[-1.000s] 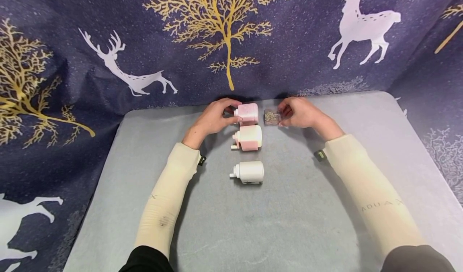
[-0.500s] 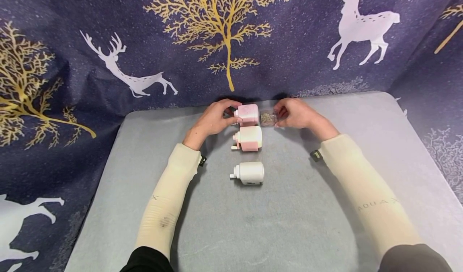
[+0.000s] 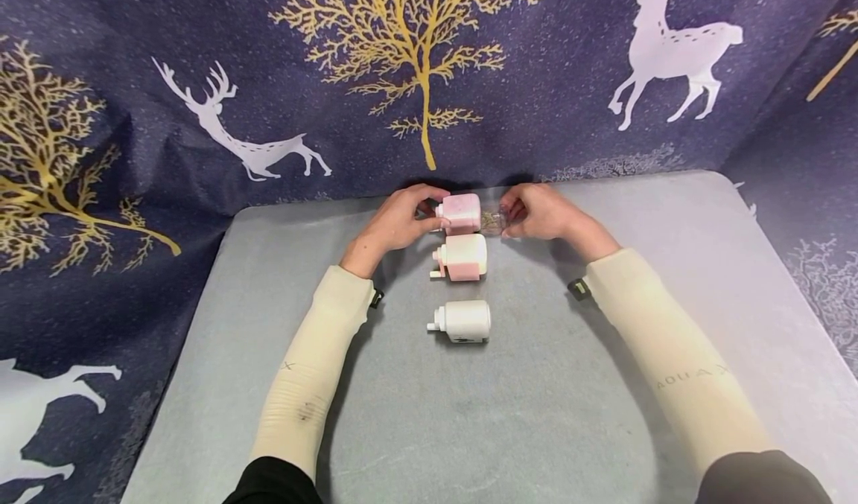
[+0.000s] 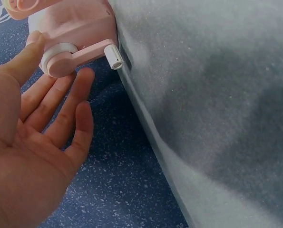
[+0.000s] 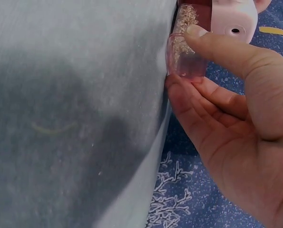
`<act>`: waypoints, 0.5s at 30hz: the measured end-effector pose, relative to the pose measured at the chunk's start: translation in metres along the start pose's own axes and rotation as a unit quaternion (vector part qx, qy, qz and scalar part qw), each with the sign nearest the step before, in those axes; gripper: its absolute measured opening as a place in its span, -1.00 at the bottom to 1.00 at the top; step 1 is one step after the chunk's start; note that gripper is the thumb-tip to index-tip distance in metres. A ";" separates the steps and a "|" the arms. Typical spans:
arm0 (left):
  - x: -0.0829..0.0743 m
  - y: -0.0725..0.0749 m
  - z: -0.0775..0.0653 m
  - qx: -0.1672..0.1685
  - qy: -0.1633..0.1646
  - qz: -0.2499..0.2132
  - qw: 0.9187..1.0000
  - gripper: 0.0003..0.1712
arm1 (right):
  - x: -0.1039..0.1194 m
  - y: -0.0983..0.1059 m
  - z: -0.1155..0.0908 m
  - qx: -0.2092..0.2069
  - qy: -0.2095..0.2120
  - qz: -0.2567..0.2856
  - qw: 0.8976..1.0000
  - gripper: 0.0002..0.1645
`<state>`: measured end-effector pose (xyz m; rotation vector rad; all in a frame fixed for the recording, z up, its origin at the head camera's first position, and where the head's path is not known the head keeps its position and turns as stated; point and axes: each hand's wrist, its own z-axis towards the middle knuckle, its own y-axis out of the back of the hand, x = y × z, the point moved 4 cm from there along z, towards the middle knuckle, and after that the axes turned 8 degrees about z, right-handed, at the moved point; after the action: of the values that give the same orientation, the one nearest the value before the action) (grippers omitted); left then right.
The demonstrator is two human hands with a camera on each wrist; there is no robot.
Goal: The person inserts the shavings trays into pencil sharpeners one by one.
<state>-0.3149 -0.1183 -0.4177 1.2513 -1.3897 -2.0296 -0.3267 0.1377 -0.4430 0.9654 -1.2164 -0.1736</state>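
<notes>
At the table's far edge, my left hand point(image 3: 395, 221) holds a pink crank pencil sharpener point(image 3: 462, 208) by its crank end. In the left wrist view, the thumb lies against the body beside the crank point(image 4: 86, 54) and the fingertips are on the other side. From the right, my right hand point(image 3: 541, 212) pinches a clear pinkish shavings drawer point(image 5: 191, 66) between thumb and fingers. Pencil shavings point(image 5: 185, 28) show inside it. The drawer's inner end is in the sharpener's open side, its outer end still out. The sharpener's pencil hole point(image 5: 235, 31) faces right.
Just nearer than the pink sharpener stands a cream-and-pink sharpener point(image 3: 464, 257). A white sharpener point(image 3: 467, 320) stands nearer still, all cranks pointing left. The grey table point(image 3: 523, 415) ends at a dark blue cloth point(image 3: 362, 139) with deer and trees.
My right hand has moved left with the shavings drawer, from a gap beside the pink sharpener to partly inside it. My left hand has stayed on the sharpener.
</notes>
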 end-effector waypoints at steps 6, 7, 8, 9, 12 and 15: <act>0.000 -0.001 0.000 -0.003 -0.003 -0.004 1.000 -0.41 | 0.002 -0.003 0.003 -0.006 0.007 -0.004 1.000 -0.41; 0.000 -0.001 0.000 -0.003 -0.002 -0.005 1.000 -0.40 | 0.003 -0.003 0.003 -0.007 0.007 -0.005 1.000 -0.41; 0.000 -0.001 0.000 -0.002 -0.001 -0.006 1.000 -0.40 | 0.003 -0.004 0.003 -0.007 0.007 -0.007 1.000 -0.42; 0.000 -0.001 0.000 -0.001 -0.001 -0.006 1.000 -0.40 | 0.003 -0.004 0.003 -0.006 0.007 -0.007 1.000 -0.43; 0.000 -0.001 0.001 0.000 -0.001 -0.003 1.000 -0.39 | 0.004 -0.005 0.004 -0.006 0.007 -0.005 1.000 -0.43; 0.000 -0.001 0.000 0.003 0.000 0.002 1.000 -0.38 | 0.005 -0.006 0.005 -0.005 0.008 -0.001 1.000 -0.41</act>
<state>-0.3151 -0.1181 -0.4183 1.2503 -1.3986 -2.0240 -0.3270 0.1283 -0.4440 0.9570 -1.1979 -0.1732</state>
